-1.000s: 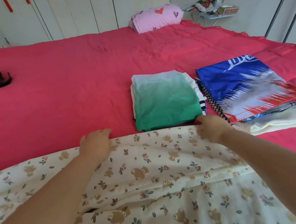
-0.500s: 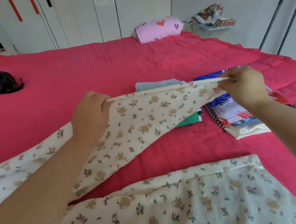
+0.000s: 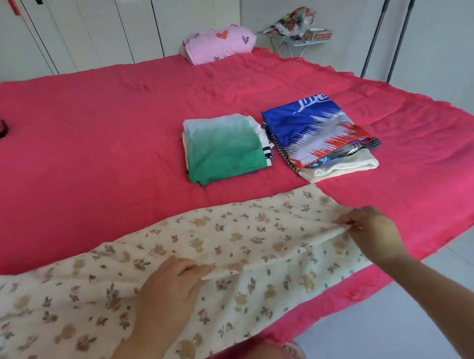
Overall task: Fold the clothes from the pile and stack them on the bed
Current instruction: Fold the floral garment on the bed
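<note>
Lower frame: the floral garment [image 3: 237,233], held aloft half a second earlier, now lies doubled on the bed [image 3: 93,174], with left hand [image 3: 169,293] and right hand [image 3: 369,234] each pinching its folded hem, suggesting the first fold is made.

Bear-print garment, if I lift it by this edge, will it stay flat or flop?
Probably floppy: the bear-print garment drapes and wrinkles between the left hand and right hand pinching its fold. Likely light, since fingertip pinches alone raise that edge.
</note>
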{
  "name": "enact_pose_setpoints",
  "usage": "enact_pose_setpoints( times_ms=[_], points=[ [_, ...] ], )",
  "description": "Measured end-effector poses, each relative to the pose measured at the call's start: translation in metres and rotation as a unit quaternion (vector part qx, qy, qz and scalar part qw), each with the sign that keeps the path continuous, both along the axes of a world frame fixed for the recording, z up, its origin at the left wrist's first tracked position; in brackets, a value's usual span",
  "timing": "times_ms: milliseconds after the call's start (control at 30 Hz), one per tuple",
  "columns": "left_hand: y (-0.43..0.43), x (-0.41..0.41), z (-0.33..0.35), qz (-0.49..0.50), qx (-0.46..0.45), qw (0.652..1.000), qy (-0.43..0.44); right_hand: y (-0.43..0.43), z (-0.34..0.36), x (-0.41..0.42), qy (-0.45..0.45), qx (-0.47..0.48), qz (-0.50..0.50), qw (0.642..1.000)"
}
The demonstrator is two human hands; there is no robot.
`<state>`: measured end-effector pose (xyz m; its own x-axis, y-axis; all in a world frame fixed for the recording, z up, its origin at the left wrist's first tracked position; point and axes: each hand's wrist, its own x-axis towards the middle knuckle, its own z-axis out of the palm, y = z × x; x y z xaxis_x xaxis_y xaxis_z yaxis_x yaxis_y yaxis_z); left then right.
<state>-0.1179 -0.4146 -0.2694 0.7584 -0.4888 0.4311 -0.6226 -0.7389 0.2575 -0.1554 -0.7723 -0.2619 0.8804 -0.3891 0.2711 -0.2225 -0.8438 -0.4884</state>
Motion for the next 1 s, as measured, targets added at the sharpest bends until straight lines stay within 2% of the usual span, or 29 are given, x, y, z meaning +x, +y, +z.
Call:
enact_pose_setpoints(
  times_ms=[167,400,500,567,633,733,867,933,1000],
  points=[
    [0.000,-0.032,-0.023,-0.004,0.026,1.000,0.006,-0.004,-0.017,-0.031,-0.002,0.009,-0.014,1.000],
    [0.000,-0.065,-0.038,-0.015,0.064,0.996,0.065,-0.005,-0.032,-0.053,0.026,0.025,-0.033,0.999],
    [-0.001,-0.070,-0.037,-0.018,0.071,0.995,0.064,-0.001,-0.031,-0.054,0.073,-0.017,-0.065,0.995],
    [0.001,-0.070,-0.033,-0.003,0.062,0.997,0.055,0.011,-0.025,-0.053,0.068,-0.063,-0.092,0.991],
    [0.006,-0.069,-0.027,0.008,0.034,0.998,0.043,0.028,-0.022,-0.047,0.028,-0.088,-0.060,0.994],
    [0.017,-0.064,-0.017,0.034,0.016,0.999,0.025,0.054,-0.027,-0.032,0.005,-0.100,0.058,0.993],
    [0.042,-0.057,-0.005,0.072,0.010,0.996,0.042,0.088,-0.041,-0.018,0.108,-0.096,0.151,0.978],
    [0.061,-0.054,-0.004,0.097,0.036,0.994,0.045,0.102,-0.045,-0.015,0.195,-0.123,0.151,0.961],
    [0.081,-0.049,-0.002,0.124,0.035,0.989,0.066,0.115,-0.042,-0.012,0.222,-0.135,0.123,0.958]
  ],
)
